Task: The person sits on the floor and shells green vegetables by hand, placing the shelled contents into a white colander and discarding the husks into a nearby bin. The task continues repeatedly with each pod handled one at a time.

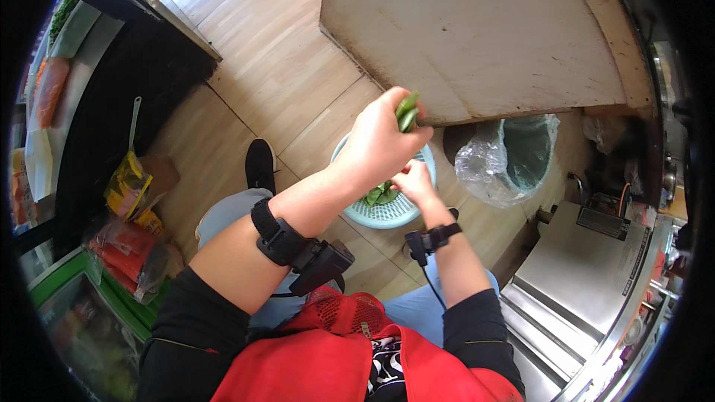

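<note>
My left hand (385, 128) is raised over the near edge of a worn board, its fingers closed around several green vegetable stalks (408, 111). Below it on the floor, between my feet, stands a light blue plastic basket (391, 218) with slotted sides. Leafy greens (381, 195) lie inside, partly covered by my left forearm. My right hand (416, 181) is at the basket, fingertips beside the leaves. Whether it pinches a leaf cannot be made out.
A worn wooden board (469, 39) juts in ahead. Right of the basket is a bin (525, 151) lined with clear plastic. A stainless steel appliance (581, 268) stands at right. Leftward are red packages (125, 257), a yellow bag (129, 184) and a green-framed cabinet (120, 296).
</note>
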